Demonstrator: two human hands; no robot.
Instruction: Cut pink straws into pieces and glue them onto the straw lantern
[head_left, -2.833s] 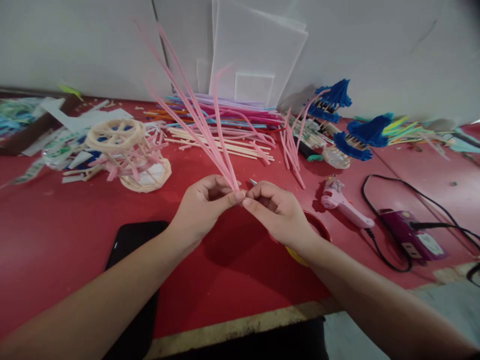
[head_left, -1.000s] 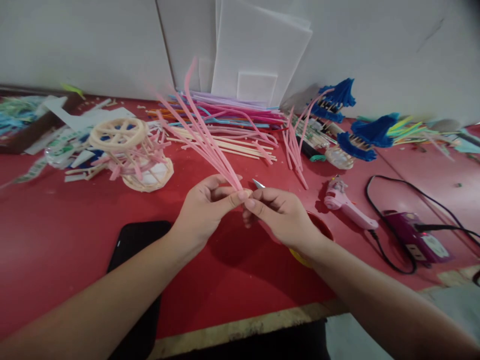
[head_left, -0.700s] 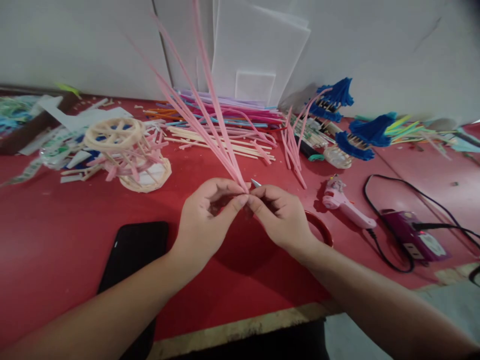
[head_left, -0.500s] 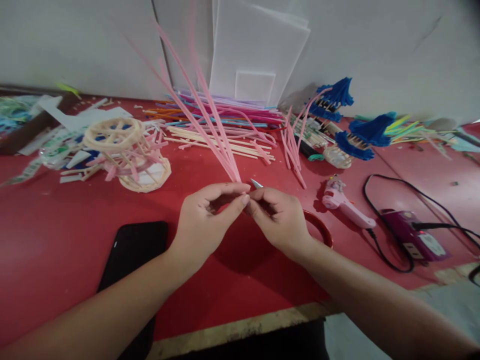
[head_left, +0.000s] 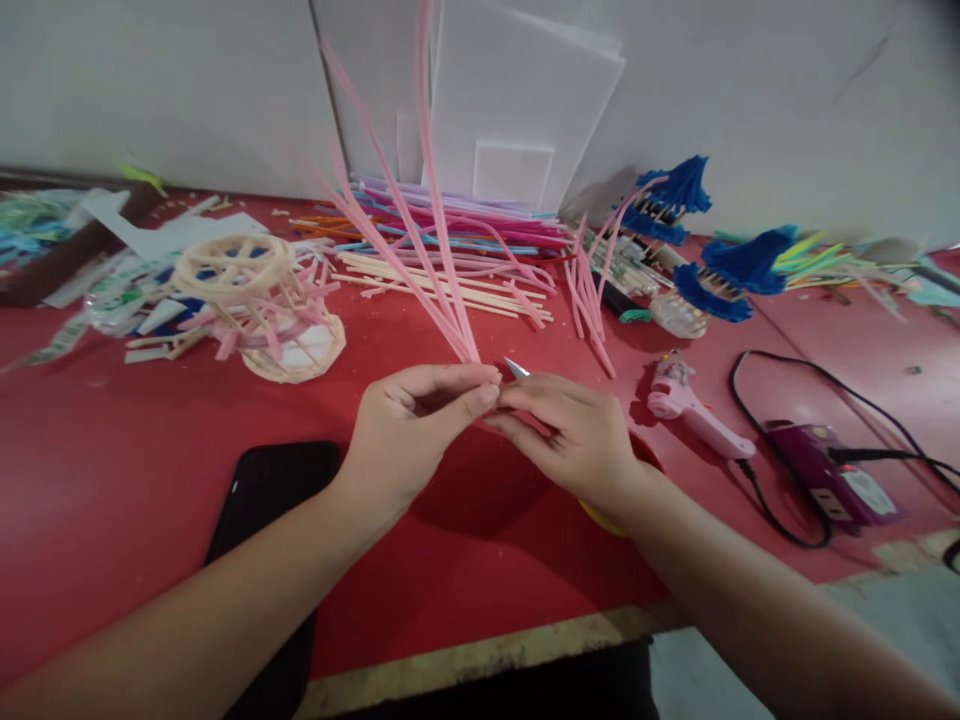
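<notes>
Several long pink pipe cleaners (head_left: 439, 250) fan upward from my left hand (head_left: 409, 430), whose thumb and fingers pinch their lower ends. My right hand (head_left: 577, 430) is closed at the same ends, its fingertips touching those of my left; the exact grip there is partly hidden. Beneath my right hand is a pair of scissors: the metal tip (head_left: 516, 368) shows beyond the knuckles, and a yellow part of the handle (head_left: 600, 518) shows below the palm. Most of the scissors is covered.
A black phone (head_left: 274, 500) lies by my left forearm. Left stands a stick-and-pink frame (head_left: 236, 270). Behind are piled coloured pipe cleaners (head_left: 465, 225) and wooden sticks. Right are blue-roofed models (head_left: 735, 270), a pink glue gun (head_left: 694, 410) and a corded purple power box (head_left: 832, 475).
My right thumb and fingers have shifted slightly and the hand has turned, uncovering the yellow handle part. The upper ends of the pink pipe cleaners have swung. The view has moved a little.
</notes>
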